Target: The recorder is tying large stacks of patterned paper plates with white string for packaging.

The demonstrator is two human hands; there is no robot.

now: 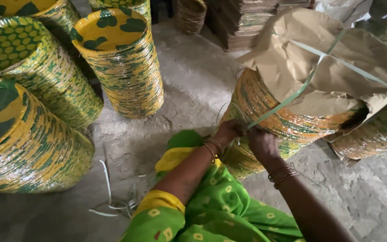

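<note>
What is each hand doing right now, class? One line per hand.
Left hand: closed, pinching the green strap against the wrapped plate stack.
Right hand: closed on the same strap, beside the left.

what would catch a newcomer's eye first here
First the tall stacks of yellow-and-green plates crowding the left side of the concrete floor. Then the tilted bundle at right, capped with brown paper, where the left hand and right hand work a green strap.

Rough grey concrete floor (193, 85) carries tall yellow-and-green paper plate stacks (122, 62), one brown-paper-wrapped strapped plate bundle (292, 121), and loose pale strap offcuts (113, 201).
</note>
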